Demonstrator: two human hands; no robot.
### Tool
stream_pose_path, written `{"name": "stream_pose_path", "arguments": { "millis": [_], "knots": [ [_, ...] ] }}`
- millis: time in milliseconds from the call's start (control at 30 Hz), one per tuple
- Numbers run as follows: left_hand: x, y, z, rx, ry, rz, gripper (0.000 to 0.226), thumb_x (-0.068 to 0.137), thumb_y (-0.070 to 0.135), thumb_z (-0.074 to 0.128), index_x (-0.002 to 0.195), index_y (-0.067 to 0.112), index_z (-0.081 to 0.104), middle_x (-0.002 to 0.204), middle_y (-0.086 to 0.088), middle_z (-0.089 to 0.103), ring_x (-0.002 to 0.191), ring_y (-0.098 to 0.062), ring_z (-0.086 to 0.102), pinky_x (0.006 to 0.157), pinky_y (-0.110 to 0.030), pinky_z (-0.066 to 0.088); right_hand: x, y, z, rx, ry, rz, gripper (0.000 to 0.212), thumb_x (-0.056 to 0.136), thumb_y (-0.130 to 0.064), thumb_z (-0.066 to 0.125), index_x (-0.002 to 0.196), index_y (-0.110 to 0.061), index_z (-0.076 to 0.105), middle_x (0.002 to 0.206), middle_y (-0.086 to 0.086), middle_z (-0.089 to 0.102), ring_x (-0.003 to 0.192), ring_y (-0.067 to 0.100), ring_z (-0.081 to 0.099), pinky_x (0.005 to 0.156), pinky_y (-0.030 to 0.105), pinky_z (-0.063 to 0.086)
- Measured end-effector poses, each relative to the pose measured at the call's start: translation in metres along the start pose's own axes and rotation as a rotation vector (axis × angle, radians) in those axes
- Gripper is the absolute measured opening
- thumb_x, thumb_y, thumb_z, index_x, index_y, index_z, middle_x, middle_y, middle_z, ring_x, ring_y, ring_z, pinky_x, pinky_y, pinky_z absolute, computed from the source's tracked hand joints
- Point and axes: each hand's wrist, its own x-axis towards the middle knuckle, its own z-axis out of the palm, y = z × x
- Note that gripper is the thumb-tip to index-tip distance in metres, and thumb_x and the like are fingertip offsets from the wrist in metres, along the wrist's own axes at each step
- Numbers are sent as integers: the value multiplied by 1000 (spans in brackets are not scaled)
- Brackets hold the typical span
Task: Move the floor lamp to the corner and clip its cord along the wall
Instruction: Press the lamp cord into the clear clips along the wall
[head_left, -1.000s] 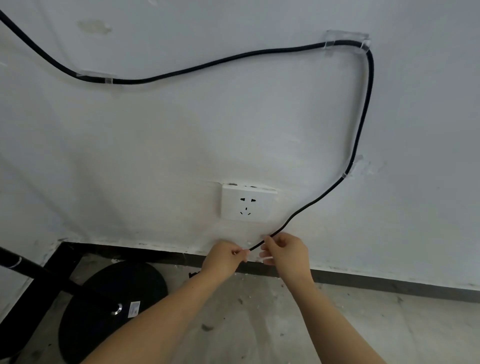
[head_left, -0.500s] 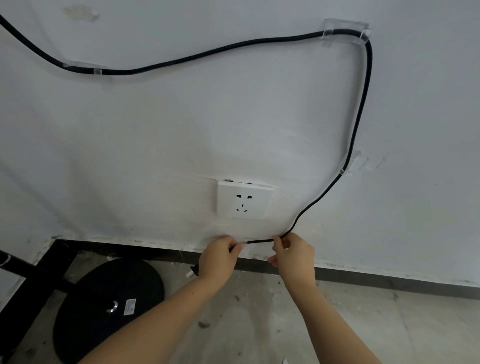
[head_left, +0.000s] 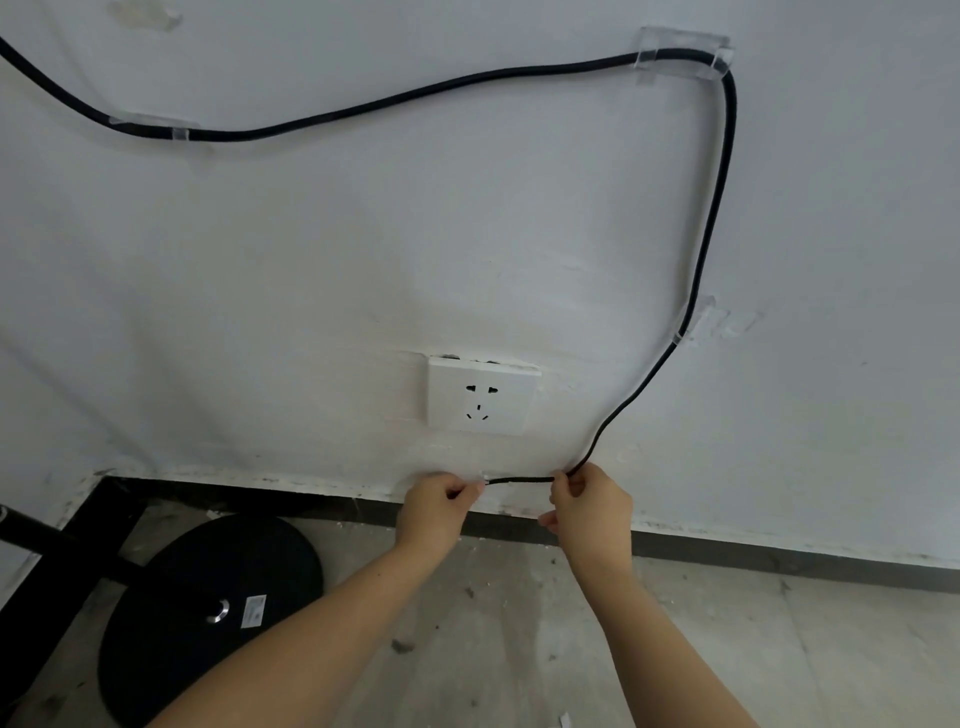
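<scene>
The lamp's black cord (head_left: 415, 96) runs across the white wall through clear clips at the upper left (head_left: 156, 127), the upper right (head_left: 680, 54) and the right (head_left: 693, 325), then curves down to my hands. My right hand (head_left: 589, 501) pinches the cord low on the wall. My left hand (head_left: 436, 506) pinches the cord's end at a small clear clip (head_left: 483, 480) just below the socket. A short cord stretch (head_left: 519, 479) lies level between both hands. The lamp's round black base (head_left: 208, 613) stands on the floor at the lower left, its pole (head_left: 31, 530) leaving the frame leftward.
A white wall socket (head_left: 480, 395) sits just above my hands, with nothing plugged in. A dark skirting strip (head_left: 779, 564) runs along the wall's foot. The room corner (head_left: 78, 493) lies at the lower left. The concrete floor (head_left: 519, 623) is dusty with small debris.
My hands have spread apart along the wall. The cord end that slanted down to them now lies level between them, pressed low against the wall under the socket.
</scene>
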Motion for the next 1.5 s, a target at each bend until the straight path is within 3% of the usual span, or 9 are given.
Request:
{"name": "stream_pose_path", "arguments": {
  "millis": [167,300,467,567,633,700,833,1167,1500],
  "knots": [
    [-8,1,-6,120,151,99,32,85,38,61,64,14,60,63,-1,63,63,-22,58,60,-33,46,-3,-1,-1,-45,2,-1,26,94,-21,48,76,-2,53,67,11,61,46,14,68,54,40,57],
    [-2,0,-3,108,48,-29,46,86,44,56,54,13,47,53,-3,51,54,-23,50,55,-30,37,-3,-3,0,-6,20,33,24,92,-18,49,77,0,55,72,18,66,43,15,67,55,41,59],
    [2,-8,0,17,-26,-93,47,86,39,60,53,12,40,51,-1,39,57,-22,42,53,-31,29,0,-2,0,151,31,142,23,91,-17,49,79,0,59,79,15,68,40,14,67,41,20,55],
    [2,-17,-1,-23,-1,-81,40,85,28,64,55,16,39,55,2,42,58,-19,42,46,-18,30,1,4,-5,202,81,183,26,93,-18,48,78,-1,59,79,12,69,38,12,65,36,15,49],
    [3,-20,-2,-105,17,-107,33,84,24,66,60,15,45,60,-1,50,63,-21,49,55,-15,38,2,7,-10,215,108,185,24,94,-18,47,79,-3,58,80,12,68,37,12,64,36,15,49],
    [4,-21,-2,-228,-5,-146,25,84,21,65,65,12,52,67,-6,56,67,-23,56,66,-33,53,2,8,-11,216,109,181,22,94,-18,47,79,-6,57,81,13,68,39,14,65,37,17,51],
    [1,-17,-6,-442,-6,-205,19,83,11,67,69,9,54,71,-6,56,62,-17,56,48,-21,55,1,10,-10,227,106,200,22,95,-19,48,83,-4,57,82,14,67,47,20,67,39,19,53],
    [-2,-2,-13,-1222,-30,-541,4,85,-2,60,81,-3,60,79,-16,60,74,-25,61,54,-28,60,0,12,-14,212,129,182,19,94,-20,49,77,-14,52,79,12,66,46,21,68,46,28,56],
    [-2,5,-24,-1213,-50,-649,7,87,3,58,87,-4,57,98,-23,54,79,-34,63,59,-41,60,1,10,-15,268,41,235,14,89,-24,55,87,-10,54,82,11,68,48,21,70,41,24,54]
  ]
}}
